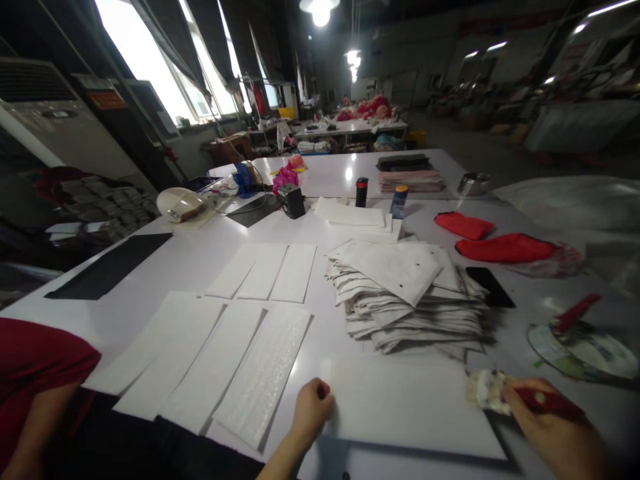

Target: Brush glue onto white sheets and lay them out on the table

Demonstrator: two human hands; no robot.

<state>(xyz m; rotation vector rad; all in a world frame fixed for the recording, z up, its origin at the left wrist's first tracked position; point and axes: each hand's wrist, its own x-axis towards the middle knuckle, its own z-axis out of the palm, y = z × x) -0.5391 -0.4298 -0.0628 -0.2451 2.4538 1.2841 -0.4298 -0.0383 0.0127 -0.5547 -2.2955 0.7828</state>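
"On the worktop, how was the white sheet laid?"
"Lengthwise, left to right. Near its right end, the brush was clamped by the right fingers; at its left edge, the left fingers were curled together."

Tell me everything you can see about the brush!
The brush has a red handle and pale, coarse-looking bristles with white patches. It lies sideways in the right hand, bristles pointing left, by the right edge of the white sheet. I can't tell whether they touch.
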